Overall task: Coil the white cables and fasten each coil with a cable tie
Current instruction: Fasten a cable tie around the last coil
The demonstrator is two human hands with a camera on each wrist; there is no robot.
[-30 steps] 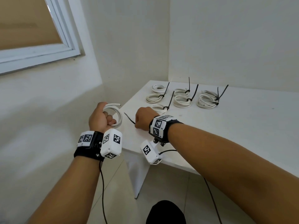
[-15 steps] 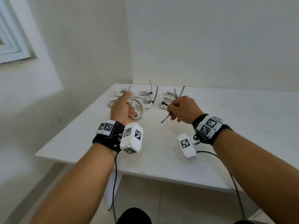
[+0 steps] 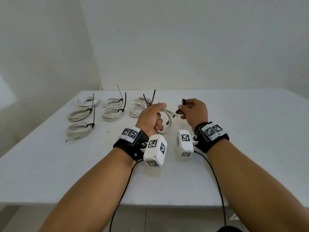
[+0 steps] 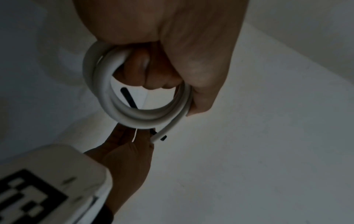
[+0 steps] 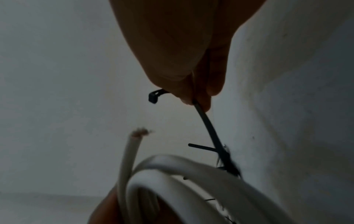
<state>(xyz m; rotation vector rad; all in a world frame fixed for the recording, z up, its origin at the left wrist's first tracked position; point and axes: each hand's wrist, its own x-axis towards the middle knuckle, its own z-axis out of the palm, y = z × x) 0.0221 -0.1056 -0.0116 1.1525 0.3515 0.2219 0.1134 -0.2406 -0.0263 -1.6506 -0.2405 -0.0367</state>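
Both of my hands were busy above the white table (image 3: 234, 148). My left hand (image 3: 151, 117) was clenched round the top of a small white cable coil (image 3: 168, 122), fingers curled through its loop, so the ring hung below and to the right of my fist, just above the tabletop; the left wrist view showed the turns of the coil (image 4: 134, 115) bunched together and one cut end poking out beyond my fingertips. My right hand (image 3: 194, 113) sat just beside it, thumb and fingers pinching a black cable tie (image 3: 180, 108) near its head, with the strap (image 5: 208, 128) slanting down toward the coil's rim. Whether the strap actually touched the cable I could not tell, as that part was blurred. Farther out, toward the back left of the table, lay seven finished coils (image 3: 112, 113) in three rows, each one cinched with a black tie whose tail stuck up. Behind the table stood a plain white wall (image 3: 184, 39).
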